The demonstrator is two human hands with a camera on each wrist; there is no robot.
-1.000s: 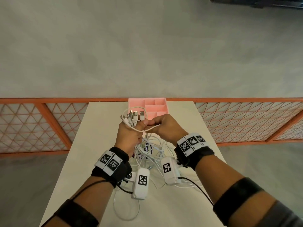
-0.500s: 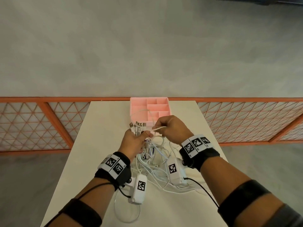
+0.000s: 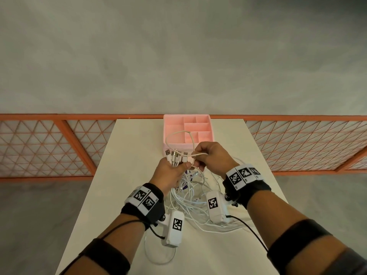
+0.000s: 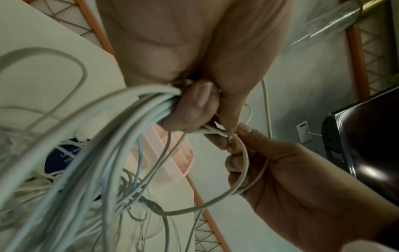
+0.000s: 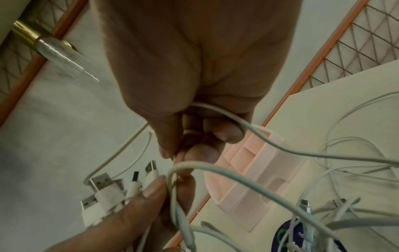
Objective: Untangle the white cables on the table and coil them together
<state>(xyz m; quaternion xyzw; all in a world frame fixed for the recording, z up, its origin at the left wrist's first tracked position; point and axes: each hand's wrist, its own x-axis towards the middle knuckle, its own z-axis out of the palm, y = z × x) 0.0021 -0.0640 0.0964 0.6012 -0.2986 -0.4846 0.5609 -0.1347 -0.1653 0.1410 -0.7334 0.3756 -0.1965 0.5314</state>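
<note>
Left hand point(image 3: 170, 173) clamps the white cables point(image 3: 190, 197) in its curled fingers, USB plugs point(image 3: 175, 155) fanning out above them, while right hand point(image 3: 210, 156) pinches one cable's loop point(image 3: 179, 138) beside the left thumb.

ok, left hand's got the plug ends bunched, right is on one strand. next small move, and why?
Probably draw the right hand away, pulling its pinched strand free. The left hand already grips the plug ends, while the cables below remain tangled on the table.
</note>
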